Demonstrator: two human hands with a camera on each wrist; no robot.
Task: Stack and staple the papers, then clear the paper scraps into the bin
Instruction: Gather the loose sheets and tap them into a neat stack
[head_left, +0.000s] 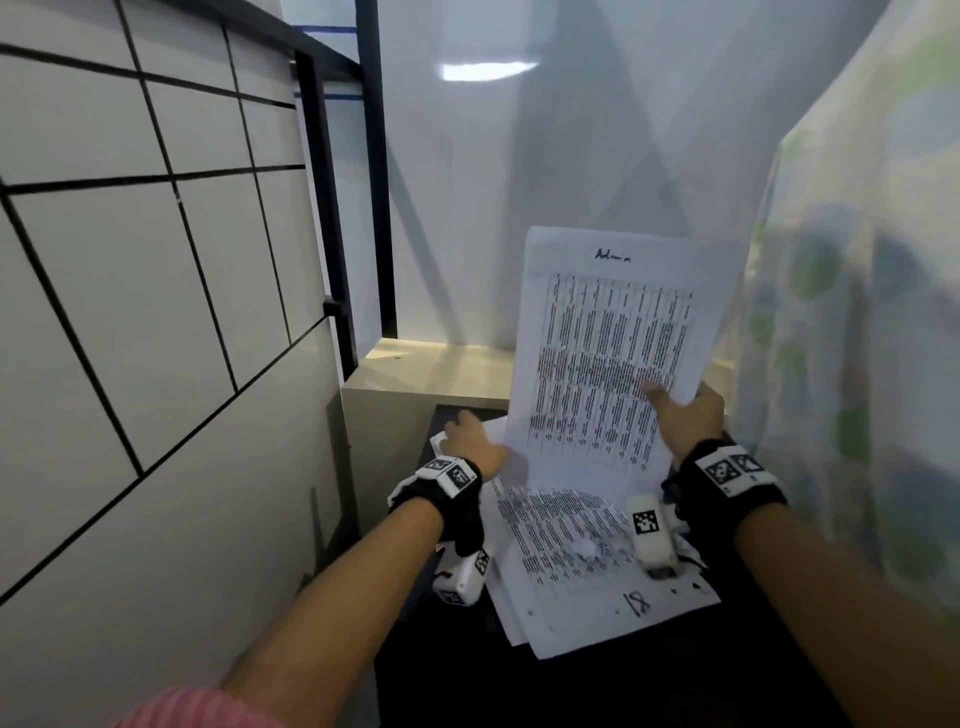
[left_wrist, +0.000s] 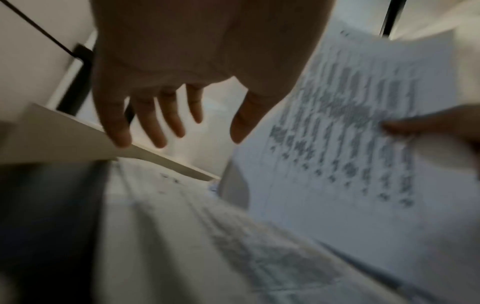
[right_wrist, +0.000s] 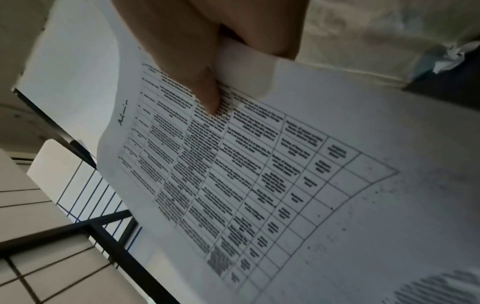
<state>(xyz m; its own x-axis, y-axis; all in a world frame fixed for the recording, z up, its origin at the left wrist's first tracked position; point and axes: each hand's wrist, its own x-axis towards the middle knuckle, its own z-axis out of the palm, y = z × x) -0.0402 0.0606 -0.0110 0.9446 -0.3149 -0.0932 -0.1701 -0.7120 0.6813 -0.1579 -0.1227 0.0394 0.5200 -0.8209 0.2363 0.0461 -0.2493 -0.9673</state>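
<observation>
A printed sheet (head_left: 613, 353) stands nearly upright above the dark table (head_left: 649, 686), its lower edge meeting the pile (head_left: 582, 566) of loose papers below. The right hand (head_left: 685, 415) pinches the sheet at its right edge, thumb (right_wrist: 207, 90) on the printed face and fingers behind. The left hand (head_left: 475, 434) hovers over the pile's far left corner with fingers (left_wrist: 166, 121) spread and straight, holding nothing; whether it touches paper cannot be told. The pile is fanned unevenly, its near edges jutting toward the person, with "18" written on the top page. A small crumpled scrap (head_left: 584, 548) lies on that page, and a white stapler (head_left: 652, 535) rests on the pile's right side, just beside the scrap. A tiled wall (head_left: 130, 312) closes in on the left, a patterned curtain (head_left: 857, 338) hangs close on the right, and a pale ledge (head_left: 431, 364) backs the table, so free room is narrow on both sides.
</observation>
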